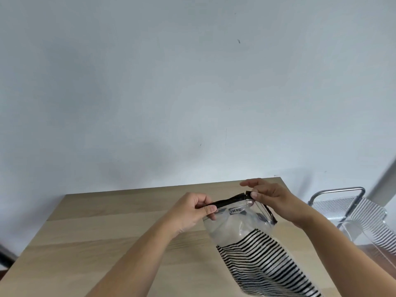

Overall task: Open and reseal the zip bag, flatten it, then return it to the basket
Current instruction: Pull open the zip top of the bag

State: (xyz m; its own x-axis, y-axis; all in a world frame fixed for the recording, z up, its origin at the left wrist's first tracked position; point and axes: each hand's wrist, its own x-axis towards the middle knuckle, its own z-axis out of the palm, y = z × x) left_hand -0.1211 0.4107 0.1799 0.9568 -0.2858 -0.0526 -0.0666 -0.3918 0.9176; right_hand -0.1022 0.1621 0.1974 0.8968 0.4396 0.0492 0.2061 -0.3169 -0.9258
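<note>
The desk (107, 243), pale wood, fills the lower part of the view with its far edge against a plain wall. Beyond its right edge stands a metal wire basket (342, 202) with more striped plastic draped over its near side. The zip bag (252, 249), clear at the top and black-striped lower down, is held up over the right half of the desk, its bottom running out of view towards the near edge; whether it rests on the wood cannot be told.

The black zip strip (230, 200) looks joined from the left hand to about the right hand, while beyond that a stretch bends down and away, seemingly parted. That suggests the seal is being worked along. To do it well, keep the strip taut between the two hands, line up the two tracks, and press along in short pinches towards the loose end, letting air out first.

Both forearms reach in from the near edge. The left hand (192, 213) pinches the strip's left end between thumb and curled fingers. The right hand (272, 198) nips the strip near its bend, thumb against fingertips, the forefinger lifted free above.
</note>
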